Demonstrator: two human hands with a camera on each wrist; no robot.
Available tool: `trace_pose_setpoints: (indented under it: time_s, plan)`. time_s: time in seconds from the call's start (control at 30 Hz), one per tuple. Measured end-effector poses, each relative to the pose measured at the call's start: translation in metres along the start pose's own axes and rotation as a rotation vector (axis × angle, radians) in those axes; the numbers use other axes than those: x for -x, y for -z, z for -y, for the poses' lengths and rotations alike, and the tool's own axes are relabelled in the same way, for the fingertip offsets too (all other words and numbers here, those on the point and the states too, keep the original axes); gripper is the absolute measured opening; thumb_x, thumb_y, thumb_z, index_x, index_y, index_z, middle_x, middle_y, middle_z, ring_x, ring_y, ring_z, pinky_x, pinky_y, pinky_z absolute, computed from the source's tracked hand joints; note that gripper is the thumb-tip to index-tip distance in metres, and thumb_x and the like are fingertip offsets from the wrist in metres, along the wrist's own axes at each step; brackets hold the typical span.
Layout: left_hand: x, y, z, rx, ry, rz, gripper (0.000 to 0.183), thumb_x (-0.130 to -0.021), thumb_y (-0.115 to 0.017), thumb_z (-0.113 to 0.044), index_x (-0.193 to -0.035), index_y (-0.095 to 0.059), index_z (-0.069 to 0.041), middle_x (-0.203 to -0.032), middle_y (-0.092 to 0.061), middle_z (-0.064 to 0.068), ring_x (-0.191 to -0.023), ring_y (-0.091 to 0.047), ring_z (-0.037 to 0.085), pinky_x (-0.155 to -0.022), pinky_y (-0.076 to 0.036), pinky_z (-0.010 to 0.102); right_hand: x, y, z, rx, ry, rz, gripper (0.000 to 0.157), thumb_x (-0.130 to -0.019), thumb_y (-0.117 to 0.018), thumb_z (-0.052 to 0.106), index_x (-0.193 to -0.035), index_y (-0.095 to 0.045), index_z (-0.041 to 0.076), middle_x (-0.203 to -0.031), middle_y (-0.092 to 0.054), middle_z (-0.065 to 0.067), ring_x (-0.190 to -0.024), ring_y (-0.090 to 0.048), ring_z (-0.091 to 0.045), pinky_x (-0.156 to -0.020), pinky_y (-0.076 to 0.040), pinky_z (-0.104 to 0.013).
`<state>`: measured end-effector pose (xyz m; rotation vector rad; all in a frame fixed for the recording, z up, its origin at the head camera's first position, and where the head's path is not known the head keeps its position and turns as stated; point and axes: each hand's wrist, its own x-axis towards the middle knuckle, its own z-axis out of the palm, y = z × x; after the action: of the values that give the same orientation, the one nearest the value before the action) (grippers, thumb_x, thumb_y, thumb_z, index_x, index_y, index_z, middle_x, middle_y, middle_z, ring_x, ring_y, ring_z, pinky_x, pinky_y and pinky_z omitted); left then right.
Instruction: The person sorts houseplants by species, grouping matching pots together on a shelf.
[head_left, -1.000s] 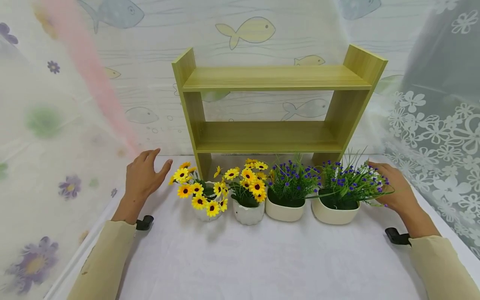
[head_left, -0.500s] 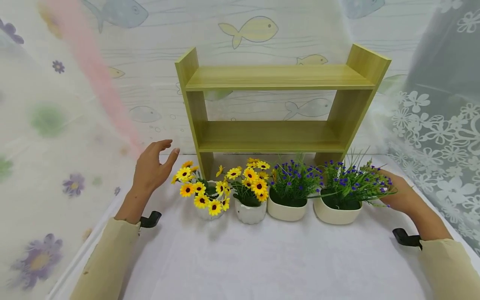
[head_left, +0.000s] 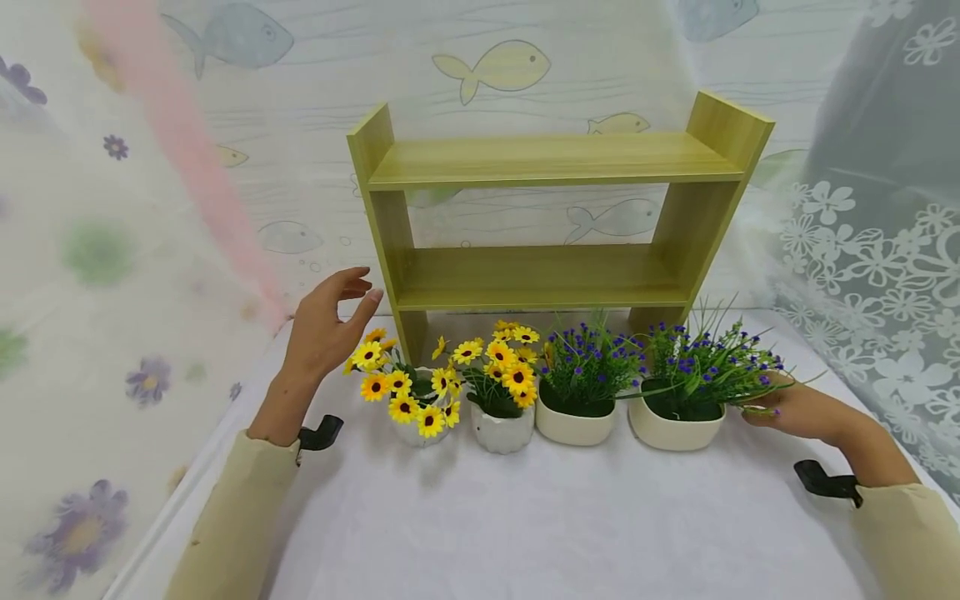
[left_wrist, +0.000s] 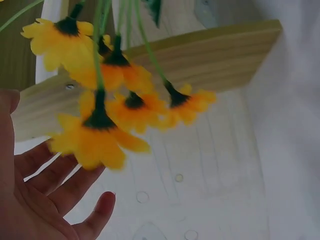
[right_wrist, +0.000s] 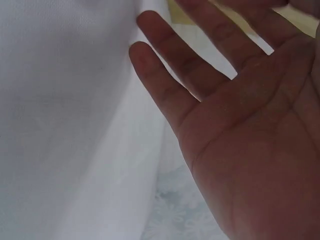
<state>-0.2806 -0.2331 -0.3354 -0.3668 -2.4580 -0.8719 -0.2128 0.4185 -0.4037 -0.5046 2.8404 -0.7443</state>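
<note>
My left hand (head_left: 326, 329) hovers beside the shelf's left side, fingers loosely bent and holding nothing. In the left wrist view, yellow artificial flowers (left_wrist: 97, 132) hang close to its spread fingers (left_wrist: 67, 190). My right hand (head_left: 806, 408) is beside the rightmost potted purple-flowered plant (head_left: 678, 417). Leaves cover part of its fingers in the head view; the right wrist view shows its palm and extended fingers (right_wrist: 160, 75) holding nothing. Left of that plant stand another purple-flowered plant (head_left: 576, 425) in a cream pot and two potted yellow daisies, one in the middle (head_left: 501, 429) and one leftmost (head_left: 423, 421).
A two-tier wooden shelf (head_left: 547, 275) stands directly behind the row of pots. White cloth covers the table (head_left: 525, 533). Patterned curtains (head_left: 135, 275) hang at the back and on both sides.
My left hand has moved up and right, nearer the shelf's left side. My right hand has shifted slightly right and down beside the rightmost plant. The pots and shelf keep their places.
</note>
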Motion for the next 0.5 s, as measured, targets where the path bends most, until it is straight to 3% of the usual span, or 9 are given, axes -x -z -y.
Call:
trace_pose_setpoints:
  time_s: [0.03,0.13,0.33,0.4,0.5]
  plan:
    - [-0.002,-0.001,-0.002,0.006,-0.004,-0.006,0.061,-0.107,-0.057,-0.052,-0.153,-0.056,-0.013,-0.136,-0.069,0.012,-0.127,-0.064,0.035,-0.104,-0.053,0.062,0.001,0.001,0.002,0.014,-0.027,0.021,0.048,-0.096,-0.073,0.013,-0.132,-0.062,-0.017,-0.128,-0.070,-0.030,-0.123,-0.067,-0.033,-0.092,-0.060,-0.042]
    - [-0.008,-0.002,-0.010,0.028,-0.022,-0.031,0.060,-0.107,-0.059,-0.051,-0.152,-0.057,-0.012,-0.135,-0.070,0.012,-0.124,-0.066,0.035,-0.104,-0.053,0.062,0.002,0.001,0.008,0.004,-0.076,0.066,0.061,-0.096,-0.072,0.019,-0.140,-0.054,-0.020,-0.137,-0.059,-0.041,-0.128,-0.055,-0.061,-0.096,-0.056,-0.061]
    - [-0.017,-0.008,-0.022,0.054,-0.066,-0.050,0.057,-0.106,-0.065,-0.041,-0.151,-0.057,-0.007,-0.137,-0.068,0.014,-0.121,-0.069,0.035,-0.102,-0.057,0.057,0.001,-0.006,0.017,-0.072,-0.051,0.095,0.084,-0.091,-0.080,0.028,-0.151,-0.043,-0.017,-0.152,-0.044,-0.042,-0.139,-0.042,-0.064,-0.102,-0.049,-0.067]
    - [-0.018,-0.011,-0.025,0.059,-0.070,-0.050,0.055,-0.106,-0.067,-0.037,-0.151,-0.056,-0.007,-0.137,-0.067,0.014,-0.119,-0.070,0.034,-0.101,-0.058,0.055,-0.001,-0.011,0.020,-0.123,-0.017,0.076,0.092,-0.089,-0.083,0.028,-0.158,-0.036,-0.011,-0.161,-0.037,-0.037,-0.146,-0.035,-0.060,-0.107,-0.046,-0.061]
    - [-0.019,-0.015,-0.027,0.070,-0.071,-0.039,0.055,-0.105,-0.070,-0.033,-0.151,-0.056,-0.007,-0.136,-0.067,0.013,-0.117,-0.071,0.033,-0.098,-0.061,0.053,-0.004,-0.019,0.023,-0.177,0.018,0.026,0.100,-0.087,-0.087,0.027,-0.164,-0.030,-0.001,-0.168,-0.031,-0.027,-0.155,-0.028,-0.041,-0.113,-0.041,-0.028]
